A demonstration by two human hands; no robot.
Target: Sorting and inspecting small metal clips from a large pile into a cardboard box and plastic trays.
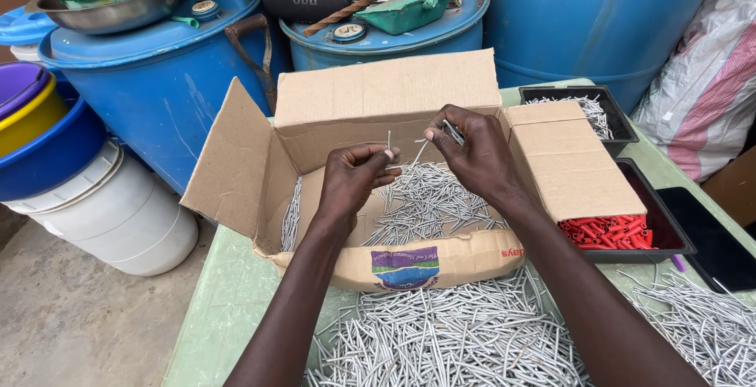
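left hand: pinching one upright grey rod, hovering inside the cardboard box.
right hand: pinching a few grey rods by their ends, near the back wall.
box: flaps splaying outward; rod pile lying below.
room: gap staying open between hands; tray of red tubes sitting under the right flap.

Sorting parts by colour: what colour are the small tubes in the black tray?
Red; the small tubes lie in the black tray, clearest in the head view.
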